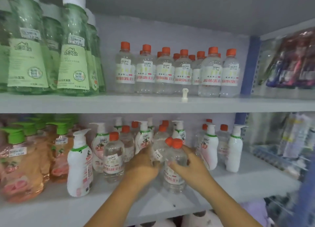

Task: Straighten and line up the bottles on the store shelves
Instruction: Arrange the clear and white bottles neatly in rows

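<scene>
On the lower shelf (247, 180), my left hand (143, 165) grips a clear orange-capped bottle (159, 150) that tilts to the right. My right hand (187, 165) grips a second clear orange-capped bottle (173, 180) just in front of it, near the shelf's front. The two caps touch. Another clear bottle (113, 158) stands upright to the left. White pump bottles (79, 165) and more clear bottles stand mixed behind. On the upper shelf (153, 104), a row of clear orange-capped bottles (177, 71) stands upright.
Tall green bottles (73, 56) fill the upper left. Orange-pink bottles with green caps (20, 163) crowd the lower left. A small white clip (185, 95) sits on the upper shelf's front edge. Packaged goods (293, 61) hang at the right, past a blue upright (248, 64).
</scene>
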The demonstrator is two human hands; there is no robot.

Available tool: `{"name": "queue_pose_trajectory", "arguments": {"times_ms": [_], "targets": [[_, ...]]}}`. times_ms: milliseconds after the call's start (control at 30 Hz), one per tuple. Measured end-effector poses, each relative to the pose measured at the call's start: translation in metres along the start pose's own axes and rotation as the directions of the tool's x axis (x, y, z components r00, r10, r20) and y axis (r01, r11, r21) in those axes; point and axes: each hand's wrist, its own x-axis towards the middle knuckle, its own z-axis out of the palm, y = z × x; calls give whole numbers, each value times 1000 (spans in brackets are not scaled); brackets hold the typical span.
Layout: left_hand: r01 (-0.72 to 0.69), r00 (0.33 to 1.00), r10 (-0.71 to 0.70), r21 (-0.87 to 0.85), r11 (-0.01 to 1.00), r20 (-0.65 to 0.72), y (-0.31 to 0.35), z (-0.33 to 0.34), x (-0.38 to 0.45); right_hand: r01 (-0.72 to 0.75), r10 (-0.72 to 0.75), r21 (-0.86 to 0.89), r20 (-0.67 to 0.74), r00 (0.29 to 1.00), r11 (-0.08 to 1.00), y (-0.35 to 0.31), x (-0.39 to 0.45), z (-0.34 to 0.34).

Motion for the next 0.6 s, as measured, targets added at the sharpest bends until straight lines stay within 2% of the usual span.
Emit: {"name": "queue_pose_trajectory", "arguments": {"times_ms": [167, 233, 333, 400, 467, 600], "targets": [[-4, 999, -13, 330, 944, 48, 19, 29, 10, 16, -19, 77, 44, 999, 997, 8, 5, -4], [-1, 998, -25, 393, 920, 62, 27, 39, 12, 23, -28, 85, 61, 998, 996, 11, 1, -10], [95, 995, -98, 248, 964, -2, 23, 39, 2, 46, -52, 88, 67, 996, 995, 27, -5, -28], [146, 988, -145, 17, 989, -58, 21, 32, -15, 46, -51, 86, 60, 997, 995, 39, -7, -44], [122, 985, -137, -135, 983, -104, 21, 29, -38, 49, -56, 122, 51, 997, 991, 49, -10, -57], [93, 960, -165, -299, 950, -224, 27, 34, -77, 46, -62, 196, 78, 995, 980, 57, -21, -66]]}}
